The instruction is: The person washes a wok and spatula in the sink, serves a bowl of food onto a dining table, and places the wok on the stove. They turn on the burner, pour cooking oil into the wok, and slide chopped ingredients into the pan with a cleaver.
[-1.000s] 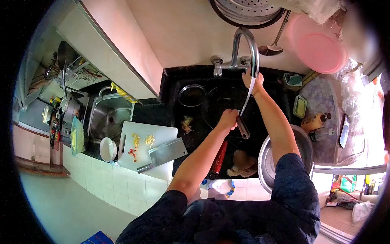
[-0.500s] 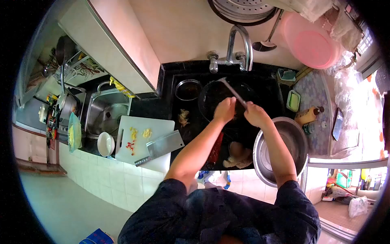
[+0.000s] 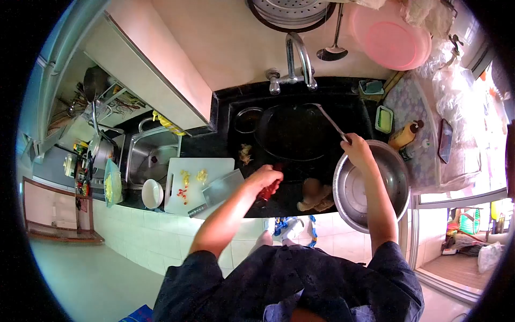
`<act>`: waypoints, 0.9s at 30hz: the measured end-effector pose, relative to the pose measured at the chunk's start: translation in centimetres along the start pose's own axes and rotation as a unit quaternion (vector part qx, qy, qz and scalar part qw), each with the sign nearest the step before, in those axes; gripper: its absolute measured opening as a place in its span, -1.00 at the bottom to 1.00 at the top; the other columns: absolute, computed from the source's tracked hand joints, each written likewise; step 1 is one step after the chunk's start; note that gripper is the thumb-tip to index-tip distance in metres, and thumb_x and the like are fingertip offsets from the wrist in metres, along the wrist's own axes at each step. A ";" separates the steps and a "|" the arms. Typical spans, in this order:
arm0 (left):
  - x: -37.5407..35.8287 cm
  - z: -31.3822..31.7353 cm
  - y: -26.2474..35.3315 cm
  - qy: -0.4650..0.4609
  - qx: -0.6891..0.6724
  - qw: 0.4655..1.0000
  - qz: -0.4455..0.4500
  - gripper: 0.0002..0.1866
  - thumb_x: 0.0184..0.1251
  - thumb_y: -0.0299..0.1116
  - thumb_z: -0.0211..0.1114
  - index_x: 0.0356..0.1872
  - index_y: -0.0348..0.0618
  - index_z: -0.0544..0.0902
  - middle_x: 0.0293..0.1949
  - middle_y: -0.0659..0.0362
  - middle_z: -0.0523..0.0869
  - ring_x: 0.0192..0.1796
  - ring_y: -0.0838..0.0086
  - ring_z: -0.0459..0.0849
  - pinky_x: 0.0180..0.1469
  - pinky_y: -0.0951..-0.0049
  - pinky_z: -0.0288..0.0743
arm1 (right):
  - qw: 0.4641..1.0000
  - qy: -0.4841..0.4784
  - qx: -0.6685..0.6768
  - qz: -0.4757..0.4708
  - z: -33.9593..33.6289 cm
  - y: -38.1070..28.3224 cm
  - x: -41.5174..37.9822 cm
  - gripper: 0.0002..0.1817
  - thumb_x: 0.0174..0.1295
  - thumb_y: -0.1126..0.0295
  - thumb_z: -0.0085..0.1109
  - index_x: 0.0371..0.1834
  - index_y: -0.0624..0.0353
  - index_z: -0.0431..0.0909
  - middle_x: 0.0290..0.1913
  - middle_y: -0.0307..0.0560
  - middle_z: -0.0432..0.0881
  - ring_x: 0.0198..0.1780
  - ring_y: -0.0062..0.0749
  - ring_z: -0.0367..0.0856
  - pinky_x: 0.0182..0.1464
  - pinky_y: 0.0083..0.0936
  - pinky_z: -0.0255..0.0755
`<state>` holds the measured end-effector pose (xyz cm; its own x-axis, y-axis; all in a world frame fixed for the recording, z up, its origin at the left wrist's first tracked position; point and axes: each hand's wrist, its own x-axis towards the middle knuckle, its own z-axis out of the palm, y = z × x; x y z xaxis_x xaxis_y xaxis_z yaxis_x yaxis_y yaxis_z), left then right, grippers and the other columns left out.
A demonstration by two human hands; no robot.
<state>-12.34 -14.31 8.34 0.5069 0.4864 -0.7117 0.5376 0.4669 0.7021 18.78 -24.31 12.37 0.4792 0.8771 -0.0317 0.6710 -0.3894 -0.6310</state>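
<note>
The left hand [image 3: 266, 178] is gripping the red handle [image 3: 268, 190] of a large black round wok [image 3: 292, 132] that is sitting in the black sink [image 3: 236, 115] set into the dark worktop [image 3: 201, 145]; its fingers are curling tight around the handle at the sink's front edge. The right hand [image 3: 357, 151] is holding the end of a thin metal utensil [image 3: 331, 122], fingers pressed together around it, and the utensil is slanting up and away across the wok's right rim. This hand is hovering over the back rim of a big round steel basin [image 3: 394, 185] that is standing at the sink's right front corner.

A small round steel bowl [image 3: 248, 119] is lying in the sink's back left corner, just beside the wok. A curved chrome tap [image 3: 295, 59] is rising from the sink's back edge. A pale lumpy item [image 3: 316, 196] is lying at the front edge of the sink, between the red handle and the basin; what it is cannot be told.

Left of the sink, a white rectangular cutting board [image 3: 185, 185] is resting on the worktop, carrying yellow and red chopped bits [image 3: 186, 182] and a broad steel cleaver [image 3: 219, 190]. A small white bowl [image 3: 153, 194] is sitting just beside the board's left edge.
</note>
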 end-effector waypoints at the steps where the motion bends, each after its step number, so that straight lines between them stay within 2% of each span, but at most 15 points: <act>1: -1.2 -0.9 0.3 0.006 0.011 1.000 0.008 -0.83 0.12 -0.39 0.28 -0.52 -0.19 0.48 -0.64 0.12 0.56 -0.66 0.41 0.53 -0.64 0.38 0.43 | 1.000 0.021 0.005 -0.015 0.3 0.8 0.1 -0.54 0.22 0.18 0.17 0.07 0.31 0.54 -0.11 0.28 0.66 0.00 0.14 0.62 0.04 -0.15 0.47; 5: -5.6 -4.0 2.2 0.027 0.091 0.996 -0.005 -0.82 0.10 -0.42 0.27 -0.53 -0.18 0.43 -0.67 0.17 0.51 -0.69 0.48 0.49 -0.68 0.45 0.39 | 0.999 0.012 0.041 0.005 -0.1 0.8 -1.0 -0.55 0.22 0.17 0.16 0.05 0.28 0.55 -0.15 0.31 0.66 -0.02 0.16 0.62 0.02 -0.12 0.46; 6: -5.6 -5.3 1.8 0.020 0.087 0.996 -0.007 -0.87 0.07 -0.43 0.25 -0.53 -0.24 0.50 -0.68 0.13 0.53 -0.70 0.43 0.51 -0.66 0.41 0.40 | 0.999 0.007 0.046 0.011 -0.1 0.8 -1.1 -0.54 0.22 0.17 0.16 0.07 0.28 0.55 -0.14 0.32 0.66 -0.01 0.16 0.62 0.03 -0.12 0.46; 10: -10.2 -6.7 4.8 0.085 0.211 0.974 -0.019 -0.88 0.03 -0.44 0.22 -0.56 -0.25 0.49 -0.69 0.12 0.53 -0.70 0.43 0.52 -0.67 0.40 0.37 | 0.997 -0.023 0.063 0.038 0.1 0.4 -1.6 -0.50 0.22 0.18 0.17 0.13 0.31 0.52 -0.09 0.33 0.65 0.03 0.14 0.62 0.08 -0.13 0.45; 15: -12.5 -8.7 4.7 0.127 0.374 0.919 0.008 -0.86 0.00 -0.43 0.22 -0.54 -0.27 0.47 -0.67 0.08 0.55 -0.65 0.37 0.59 -0.59 0.31 0.44 | 0.996 -0.052 0.060 0.026 0.3 -0.7 -2.2 -0.44 0.22 0.19 0.15 0.21 0.33 0.47 -0.05 0.35 0.64 0.06 0.13 0.61 0.11 -0.16 0.45; 18: -14.2 -9.6 4.2 0.169 0.435 0.884 0.034 -0.86 -0.01 -0.43 0.22 -0.54 -0.31 0.48 -0.67 0.00 0.56 -0.62 0.27 0.64 -0.53 0.26 0.48 | 0.996 -0.067 0.059 0.013 0.7 -1.4 -2.7 -0.45 0.22 0.18 0.16 0.21 0.30 0.47 -0.05 0.33 0.65 0.05 0.13 0.62 0.09 -0.17 0.46; 19: -14.8 -9.7 4.6 0.177 0.509 0.843 -0.008 -0.84 0.00 -0.42 0.23 -0.44 -0.33 0.53 -0.55 -0.10 0.64 -0.46 0.10 0.72 -0.36 0.18 0.55 | 0.995 -0.077 0.067 0.013 0.6 -1.9 -3.0 -0.46 0.22 0.18 0.16 0.20 0.30 0.48 -0.06 0.31 0.65 0.04 0.13 0.62 0.08 -0.17 0.46; 22: -16.5 -10.2 3.0 0.244 0.572 0.779 0.081 -0.82 0.01 -0.43 0.21 -0.38 -0.33 0.50 -0.43 -0.17 0.66 -0.33 -0.10 0.67 -0.26 0.02 0.48 | 0.995 -0.053 0.080 -0.003 1.8 -1.6 -3.9 -0.51 0.24 0.21 0.15 0.16 0.29 0.49 -0.15 0.28 0.66 -0.06 0.11 0.64 -0.01 -0.20 0.47; 23: -17.3 -9.9 3.4 0.232 0.571 0.786 0.044 -0.80 0.06 -0.44 0.20 -0.31 -0.34 0.49 -0.35 -0.19 0.68 -0.23 -0.13 0.67 -0.20 -0.01 0.48 | 0.995 -0.057 0.082 -0.019 2.0 -1.3 -3.9 -0.51 0.24 0.20 0.16 0.16 0.28 0.49 -0.13 0.28 0.66 -0.04 0.10 0.64 0.00 -0.21 0.47; 27: -18.3 -10.9 1.6 0.271 0.601 0.748 0.075 -0.78 0.16 -0.43 0.18 -0.21 -0.31 0.45 -0.35 -0.19 0.68 -0.23 -0.12 0.68 -0.15 -0.07 0.51 | 0.994 -0.036 0.085 -0.056 3.0 -0.5 -4.8 -0.48 0.24 0.20 0.19 0.20 0.28 0.47 -0.01 0.29 0.63 0.06 0.03 0.62 0.10 -0.27 0.43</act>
<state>-28.09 -14.42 22.81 0.4502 0.8464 -0.2844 0.8845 -0.4665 0.0119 14.48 -27.47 10.54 0.3616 0.9323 -0.0049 0.6093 -0.2403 -0.7556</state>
